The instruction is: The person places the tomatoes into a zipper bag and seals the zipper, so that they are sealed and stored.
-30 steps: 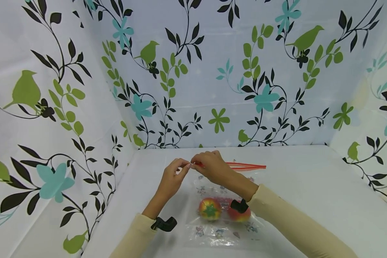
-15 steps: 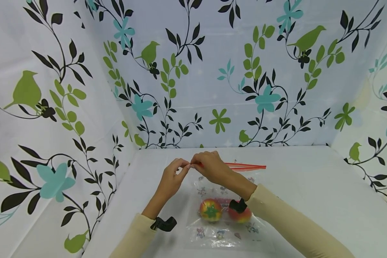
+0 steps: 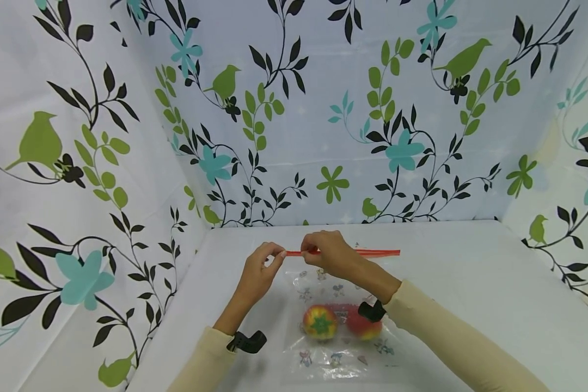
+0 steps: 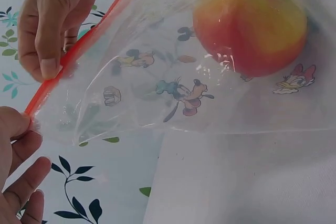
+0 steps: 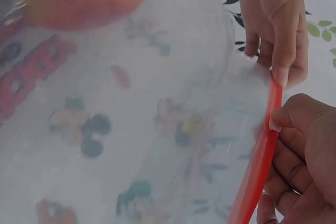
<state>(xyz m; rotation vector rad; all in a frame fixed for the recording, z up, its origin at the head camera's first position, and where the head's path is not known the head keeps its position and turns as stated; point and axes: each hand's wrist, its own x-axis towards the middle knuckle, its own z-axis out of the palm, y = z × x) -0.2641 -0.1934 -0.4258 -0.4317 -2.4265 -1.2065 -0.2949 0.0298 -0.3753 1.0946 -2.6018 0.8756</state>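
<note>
A clear zip bag point(image 3: 340, 359) with cartoon prints lies on the white table, its red zip strip point(image 3: 377, 253) along the far edge. My left hand point(image 3: 261, 272) pinches the strip's left end. Further right, my right hand point(image 3: 330, 253) pinches the same strip; in the right wrist view a small white slider point(image 5: 274, 125) shows at its thumb and finger. Inside the bag are a round red-and-yellow fruit with a green leafy top point(image 3: 319, 322) and a second red-and-yellow fruit point(image 3: 364, 325), partly hidden by the right wrist's black camera.
The white table point(image 3: 451, 283) extends on both sides of the bag. A cloth wall point(image 3: 299, 141) printed with birds and leaves rises behind it, with similar cloth at the left and right.
My right hand has moved right along the red strip, away from the left hand. A stretch of red strip now shows between them. The left hand has stayed nearly in place.
</note>
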